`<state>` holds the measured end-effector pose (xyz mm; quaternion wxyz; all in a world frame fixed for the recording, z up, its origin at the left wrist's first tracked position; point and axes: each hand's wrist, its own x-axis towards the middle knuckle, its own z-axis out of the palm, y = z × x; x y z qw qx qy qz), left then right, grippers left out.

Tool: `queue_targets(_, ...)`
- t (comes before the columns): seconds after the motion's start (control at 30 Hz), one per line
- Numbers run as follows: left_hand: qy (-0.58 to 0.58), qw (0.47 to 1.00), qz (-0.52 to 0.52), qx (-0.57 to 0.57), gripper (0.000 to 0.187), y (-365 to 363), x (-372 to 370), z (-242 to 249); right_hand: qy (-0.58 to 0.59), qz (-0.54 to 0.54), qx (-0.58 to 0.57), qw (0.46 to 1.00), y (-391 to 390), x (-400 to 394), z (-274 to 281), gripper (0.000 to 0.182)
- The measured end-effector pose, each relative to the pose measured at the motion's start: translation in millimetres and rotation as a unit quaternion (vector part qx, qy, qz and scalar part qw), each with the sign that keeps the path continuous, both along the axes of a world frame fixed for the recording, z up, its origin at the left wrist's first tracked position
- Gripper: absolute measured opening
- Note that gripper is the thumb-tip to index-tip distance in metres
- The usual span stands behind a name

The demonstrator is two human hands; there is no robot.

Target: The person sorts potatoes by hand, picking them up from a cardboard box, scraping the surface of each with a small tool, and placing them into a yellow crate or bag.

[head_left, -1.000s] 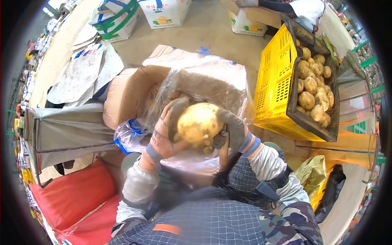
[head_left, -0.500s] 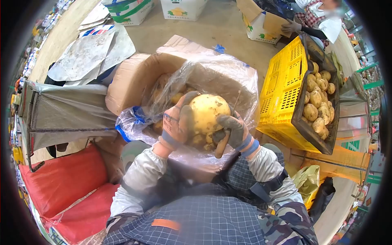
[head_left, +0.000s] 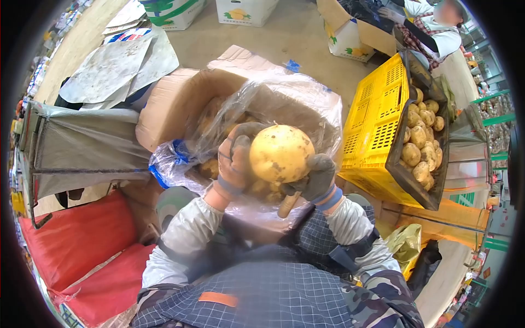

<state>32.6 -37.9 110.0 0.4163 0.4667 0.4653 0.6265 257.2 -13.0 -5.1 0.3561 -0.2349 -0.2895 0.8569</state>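
A large yellow potato with brown dirt specks is held up over the open carton. My left hand, in a dark-palmed work glove, is closed around its left side. My gloved right hand grips a knife by its wooden handle, which sticks out below the fist; the blade is hidden now. The right thumb presses against the potato's lower right side. Below both hands, the cardboard carton is lined with clear plastic film and holds more potatoes, partly covered.
At right, a yellow crate stands beside a dark crate filled with potatoes. Red sacks lie at left, flattened cardboard sheets behind them. Printed cartons stand at the back. A co-worker handles another carton.
The potato has turned in my hands, showing a cleaner face, and sits slightly lower. The knife handle has tipped a little left, and its thin blade no longer shows. The co-worker's arm has moved up.
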Motion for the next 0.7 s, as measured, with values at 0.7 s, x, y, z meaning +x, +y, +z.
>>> queue_targets(0.7,0.43,0.896,-0.038,0.105,0.089,-6,-6,-5,-0.067,-0.103,-0.114,0.986,0,-32,101,0.042)
